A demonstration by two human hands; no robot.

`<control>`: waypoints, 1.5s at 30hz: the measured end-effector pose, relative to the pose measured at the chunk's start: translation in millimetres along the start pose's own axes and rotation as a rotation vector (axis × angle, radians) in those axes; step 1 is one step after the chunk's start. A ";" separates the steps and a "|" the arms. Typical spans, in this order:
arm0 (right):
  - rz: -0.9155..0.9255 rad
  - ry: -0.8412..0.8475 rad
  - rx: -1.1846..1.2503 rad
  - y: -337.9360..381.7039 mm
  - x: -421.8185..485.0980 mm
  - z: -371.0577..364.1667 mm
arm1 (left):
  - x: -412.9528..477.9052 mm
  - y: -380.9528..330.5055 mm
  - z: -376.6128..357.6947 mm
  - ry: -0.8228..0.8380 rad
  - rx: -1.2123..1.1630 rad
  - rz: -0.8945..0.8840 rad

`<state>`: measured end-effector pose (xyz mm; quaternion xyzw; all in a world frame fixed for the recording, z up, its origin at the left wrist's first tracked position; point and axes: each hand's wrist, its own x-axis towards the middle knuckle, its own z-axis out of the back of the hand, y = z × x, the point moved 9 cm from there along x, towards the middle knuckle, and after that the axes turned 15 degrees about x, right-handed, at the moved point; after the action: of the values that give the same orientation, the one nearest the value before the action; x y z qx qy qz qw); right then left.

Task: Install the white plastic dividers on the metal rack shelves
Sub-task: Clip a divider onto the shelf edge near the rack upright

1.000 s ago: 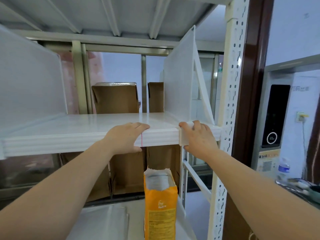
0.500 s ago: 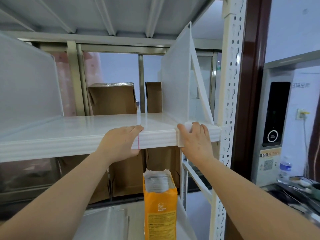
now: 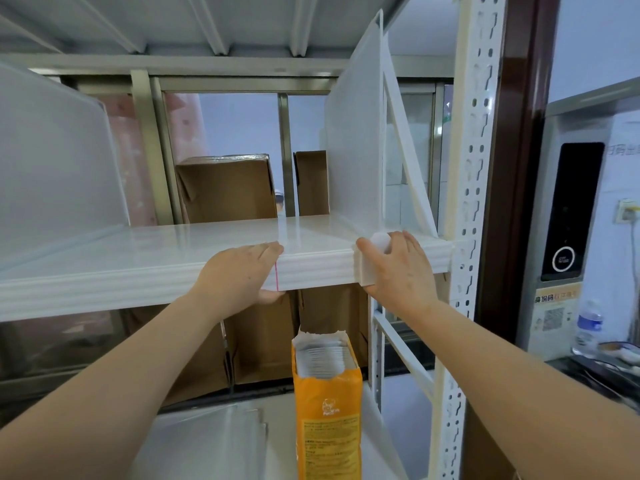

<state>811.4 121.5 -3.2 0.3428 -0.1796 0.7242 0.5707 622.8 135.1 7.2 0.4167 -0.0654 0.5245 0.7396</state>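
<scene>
A white plastic divider (image 3: 356, 140) stands upright on the white metal shelf (image 3: 145, 271), near the right post. My right hand (image 3: 398, 271) wraps the divider's front clip over the shelf's front lip. My left hand (image 3: 242, 275) grips the shelf's front edge beside a thin red mark (image 3: 277, 278), thumb under the lip. A second divider (image 3: 52, 161) stands at the far left of the same shelf.
The perforated white post (image 3: 474, 202) rises right of my right hand. An open orange package (image 3: 325, 396) stands on the lower shelf beside flat translucent sheets (image 3: 207, 441). Cardboard boxes (image 3: 225, 188) sit behind the rack. A water bottle (image 3: 588, 327) is at right.
Both hands stay on the shelf's front edge. The view has shifted slightly, and my right hand has settled a little lower over the divider's clip.
</scene>
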 end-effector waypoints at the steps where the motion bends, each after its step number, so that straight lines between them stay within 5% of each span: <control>1: 0.000 -0.004 -0.005 0.2 -0.3 0.9 | 1.1 -0.4 0.4 0.000 0.011 -0.004; 24: 0.088 -0.172 0.020 59.1 6.5 -16.2 | 2.6 -1.3 2.0 -0.072 -0.008 -0.004; 45: 0.204 -0.033 0.035 91.2 11.3 -31.9 | 1.5 7.7 -6.1 -0.034 -0.139 -0.018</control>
<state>714.1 124.3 -5.7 0.3446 -0.2105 0.7757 0.4850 615.0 141.1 8.3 0.3736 -0.1105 0.5051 0.7701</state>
